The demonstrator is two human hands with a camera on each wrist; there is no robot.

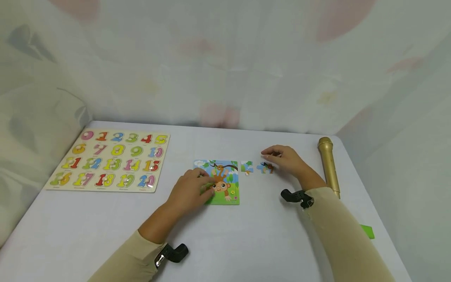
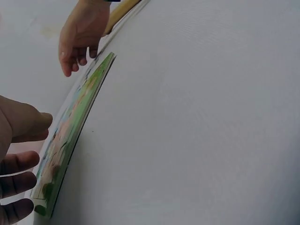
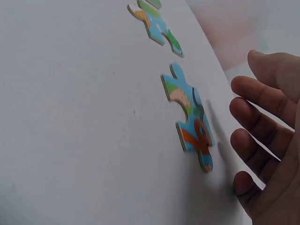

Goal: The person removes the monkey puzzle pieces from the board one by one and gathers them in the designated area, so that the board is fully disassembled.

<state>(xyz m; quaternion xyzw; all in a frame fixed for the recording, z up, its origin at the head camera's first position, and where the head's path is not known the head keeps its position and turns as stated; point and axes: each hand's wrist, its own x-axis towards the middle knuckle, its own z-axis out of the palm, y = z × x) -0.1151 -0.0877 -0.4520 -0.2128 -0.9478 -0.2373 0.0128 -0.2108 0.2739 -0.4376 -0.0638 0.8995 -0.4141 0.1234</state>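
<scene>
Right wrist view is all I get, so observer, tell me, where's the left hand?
Observer: The head view shows the left hand at the left part of the monkey puzzle, its fingers over the picture.
Operator: Thanks. What lies to the right of my right hand?
Observer: A gold microphone, lying on the table.
Operator: And over at the far left?
Observer: A number board with colourful numerals from 0 to 20.
</scene>
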